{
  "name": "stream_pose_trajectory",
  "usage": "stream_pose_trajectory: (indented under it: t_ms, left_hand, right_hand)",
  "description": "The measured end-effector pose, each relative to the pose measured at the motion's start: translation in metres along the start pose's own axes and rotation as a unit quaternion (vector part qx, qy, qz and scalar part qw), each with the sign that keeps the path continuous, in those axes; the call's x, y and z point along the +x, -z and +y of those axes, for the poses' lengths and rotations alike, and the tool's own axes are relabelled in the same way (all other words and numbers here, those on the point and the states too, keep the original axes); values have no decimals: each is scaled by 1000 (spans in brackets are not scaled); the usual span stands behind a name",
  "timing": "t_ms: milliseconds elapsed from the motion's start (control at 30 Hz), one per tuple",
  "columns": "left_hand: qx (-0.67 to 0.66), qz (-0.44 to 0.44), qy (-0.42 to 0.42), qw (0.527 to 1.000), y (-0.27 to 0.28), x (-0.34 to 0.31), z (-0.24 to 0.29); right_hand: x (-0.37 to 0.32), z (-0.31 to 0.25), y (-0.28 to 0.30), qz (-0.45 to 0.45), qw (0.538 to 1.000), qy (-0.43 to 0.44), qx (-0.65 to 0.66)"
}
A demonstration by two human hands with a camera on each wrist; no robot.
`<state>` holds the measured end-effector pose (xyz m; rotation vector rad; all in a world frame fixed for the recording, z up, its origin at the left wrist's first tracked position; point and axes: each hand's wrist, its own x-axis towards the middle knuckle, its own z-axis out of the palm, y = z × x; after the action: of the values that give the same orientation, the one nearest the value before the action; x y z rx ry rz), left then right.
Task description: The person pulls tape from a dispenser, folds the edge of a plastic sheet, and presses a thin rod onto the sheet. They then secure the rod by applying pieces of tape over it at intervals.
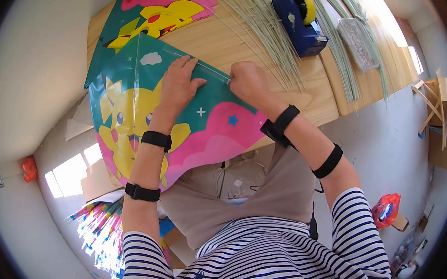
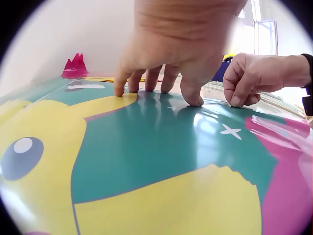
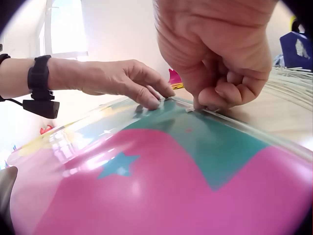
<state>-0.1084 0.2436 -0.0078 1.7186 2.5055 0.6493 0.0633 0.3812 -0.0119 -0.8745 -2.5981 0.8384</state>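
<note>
A glossy kite-like sheet (image 1: 204, 122) with a yellow cartoon figure, green ground and pink shapes lies over the table's near side. The left hand (image 1: 178, 87) presses it with spread fingertips near its upper edge; in the left wrist view these fingers (image 2: 152, 78) stand on the green part. A thin pale stick (image 1: 208, 67) runs along that edge between the hands. The right hand (image 1: 250, 84), fingers curled, pinches the edge at the stick's right end. In the right wrist view a small white bit (image 3: 190, 109) shows beside the right hand's (image 3: 220, 54) fingertips.
Behind the hands lie a second printed sheet (image 1: 164, 19), bundles of thin sticks (image 1: 265, 31), a blue tape dispenser (image 1: 298, 30) with yellow tape and a clear box (image 1: 358, 44). Rolled colourful sheets (image 1: 103, 235) stand at lower left, below the table.
</note>
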Motion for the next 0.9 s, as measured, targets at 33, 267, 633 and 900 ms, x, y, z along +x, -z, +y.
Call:
stream_pose_trajectory:
  t_ms: [33, 267, 633, 900]
  left_hand:
    - [7, 1, -4, 1000, -3, -2, -1]
    - [-11, 0, 18, 1000, -5, -5, 0]
    - [-20, -25, 36, 999, 0, -3, 3]
    - [4, 17, 0, 1000, 4, -35, 39]
  right_hand:
    - [1, -3, 0, -9, 1000, -1, -12]
    - [-9, 2, 1, -6, 997, 29, -67]
    - [-144, 70, 83, -73, 992, -61, -83]
    - [-172, 74, 93, 71, 996, -33, -44]
